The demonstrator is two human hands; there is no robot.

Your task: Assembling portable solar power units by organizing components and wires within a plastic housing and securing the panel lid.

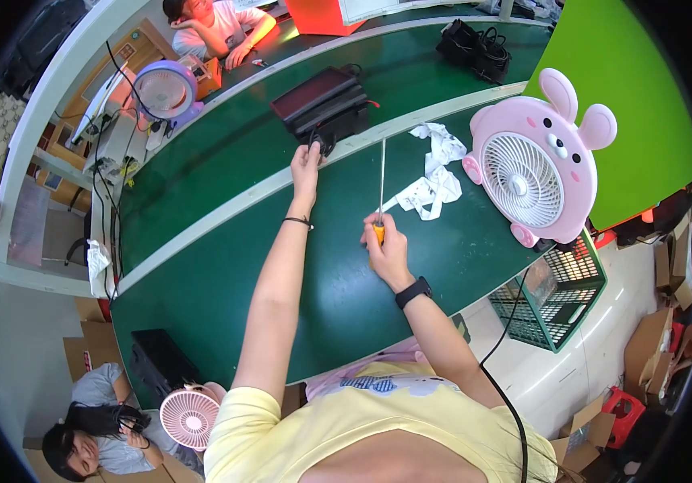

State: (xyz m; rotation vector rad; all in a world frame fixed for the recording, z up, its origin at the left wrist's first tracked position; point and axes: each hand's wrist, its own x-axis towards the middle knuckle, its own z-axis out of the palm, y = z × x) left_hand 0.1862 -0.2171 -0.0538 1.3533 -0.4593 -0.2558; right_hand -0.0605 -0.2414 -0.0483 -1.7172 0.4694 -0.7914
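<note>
My right hand (388, 245) is closed around the orange handle of a long thin screwdriver (381, 181) whose metal shaft points away from me over the green table (225, 266). My left hand (307, 159) reaches far forward to the table's white dividing strip. Its fingers touch a small black object (323, 145) at the foot of a black and dark red box (326, 103); whether they grip it I cannot tell. A pink bunny-shaped desk fan (535, 157) stands at the right, facing me. Crumpled white cloth (434, 173) lies between the screwdriver and the fan.
A black cable (507, 322) runs from the fan off the table edge. A green plastic crate (559, 294) sits on the floor at right. A person sits across the far table near a purple fan (165, 90). Another person below left is beside a small pink fan (189, 416).
</note>
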